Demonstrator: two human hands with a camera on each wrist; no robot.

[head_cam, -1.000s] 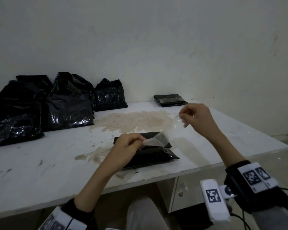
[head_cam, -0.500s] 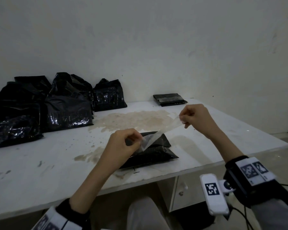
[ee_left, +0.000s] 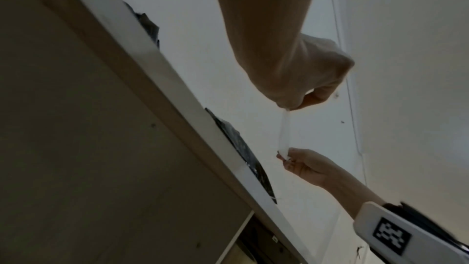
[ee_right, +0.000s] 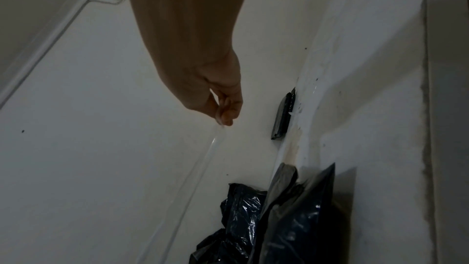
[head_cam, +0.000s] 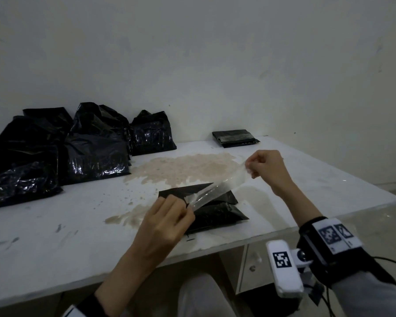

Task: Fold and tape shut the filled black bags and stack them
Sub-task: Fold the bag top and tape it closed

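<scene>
Tape (head_cam: pixel 217 189): clear strip, stretched taut above the bag (head_cam: pixel 212 211), one end pinched by each hand.
Left hand (head_cam: pixel 167 221): fingers pinching the strip's near end, just over the bag.
Right hand (head_cam: pixel 266 169): fingers pinching the far end, raised.
Bag: folded, flat near the bench's (head_cam: pixel 55 236) front edge.
Filled bags (head_cam: pixel 89 152): clustered at the back left.
Stack (head_cam: pixel 234 138): flat, at the back edge.

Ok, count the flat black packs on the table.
2: near pack beneath the stretched tape; far pack by the wall. The bag heap at left may hide others.
</scene>
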